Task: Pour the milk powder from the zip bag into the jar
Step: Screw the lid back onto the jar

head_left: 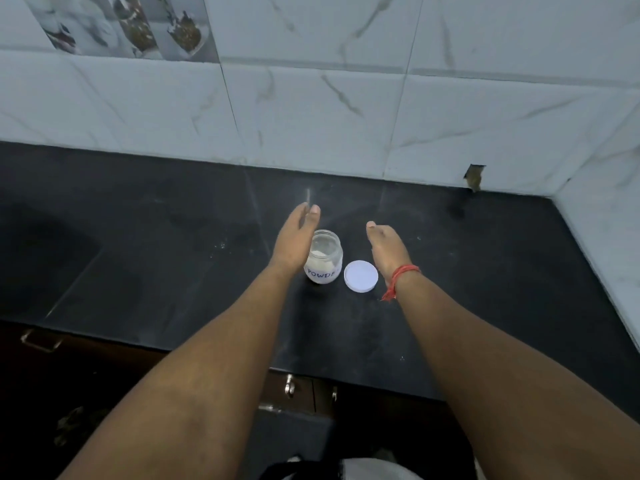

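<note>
A small clear glass jar [325,258] stands uncapped on the black countertop [485,271], with white powder in its lower half and a white label reading "POWDE". Its white round lid [361,276] lies flat just to the right of it. My left hand [294,240] hovers over the jar's left side, fingers stretched forward and together, holding nothing. My right hand [386,247] floats to the right of the jar above the lid, palm turned inward, also holding nothing. A red thread [401,277] is tied round my right wrist. No zip bag is in view.
A marble-patterned tiled wall [329,98] rises behind the counter and turns a corner at the right. Cabinet doors with metal handles [289,386] sit under the counter's front edge. A chipped hole [473,176] marks the wall base at right.
</note>
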